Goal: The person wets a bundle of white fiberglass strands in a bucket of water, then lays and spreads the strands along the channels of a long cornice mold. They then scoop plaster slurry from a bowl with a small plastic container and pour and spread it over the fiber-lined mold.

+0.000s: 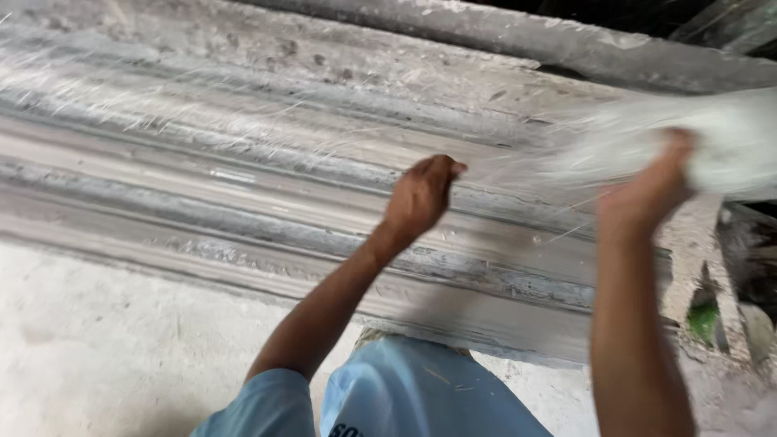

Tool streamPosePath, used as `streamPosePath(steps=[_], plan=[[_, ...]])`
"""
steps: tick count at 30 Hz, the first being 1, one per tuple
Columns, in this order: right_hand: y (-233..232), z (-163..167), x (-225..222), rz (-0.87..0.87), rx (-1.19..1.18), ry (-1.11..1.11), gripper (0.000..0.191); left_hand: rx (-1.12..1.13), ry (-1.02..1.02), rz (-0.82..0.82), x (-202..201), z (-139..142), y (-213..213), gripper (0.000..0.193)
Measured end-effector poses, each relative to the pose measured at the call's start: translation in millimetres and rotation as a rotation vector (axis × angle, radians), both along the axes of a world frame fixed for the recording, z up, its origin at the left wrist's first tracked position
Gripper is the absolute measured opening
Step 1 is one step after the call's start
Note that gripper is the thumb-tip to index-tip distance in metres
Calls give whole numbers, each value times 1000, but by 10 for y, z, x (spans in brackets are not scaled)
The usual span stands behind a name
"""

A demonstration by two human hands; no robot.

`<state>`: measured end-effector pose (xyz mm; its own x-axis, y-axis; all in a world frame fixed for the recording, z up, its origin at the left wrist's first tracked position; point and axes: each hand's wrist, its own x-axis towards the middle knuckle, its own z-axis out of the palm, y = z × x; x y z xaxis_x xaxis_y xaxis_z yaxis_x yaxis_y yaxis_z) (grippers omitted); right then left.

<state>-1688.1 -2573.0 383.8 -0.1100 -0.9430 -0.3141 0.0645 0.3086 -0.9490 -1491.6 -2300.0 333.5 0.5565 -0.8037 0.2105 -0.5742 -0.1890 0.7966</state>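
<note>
Head view showed my right hand (pixel 660 182) clenched on a bundle of pale fibre (pixel 728 150) at the frame's right, above the grey ridged boards (pixel 243 186). My left hand (pixel 421 198) was fisted, probably pinching strands, though I couldn't tell. Loose strands could snag there and tear. Blur hid my fingers.

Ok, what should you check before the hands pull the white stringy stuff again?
1. Right hand grips the white fibre bundle: ok.
2. Left hand closed in a fist above the grooved grey slab: ok.
3. Left hand actually holding strands: cannot tell, blurred.
4. Loose fibres lie spread across the slab: ok.
5. Fibres free of tangles: cannot tell.
</note>
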Motion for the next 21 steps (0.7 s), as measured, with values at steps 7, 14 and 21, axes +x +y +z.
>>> streamPosePath(steps=[7, 14, 21], plan=[[218, 492, -177, 67, -293, -305, 47, 136, -757, 334, 248, 154, 92, 44], [872, 27, 5, 116, -56, -64, 38, -76, 404, -122, -929, 362, -90, 30], [-297, 788, -800, 65, -631, -267, 28, 280, -351, -119, 171, -22, -326, 29]])
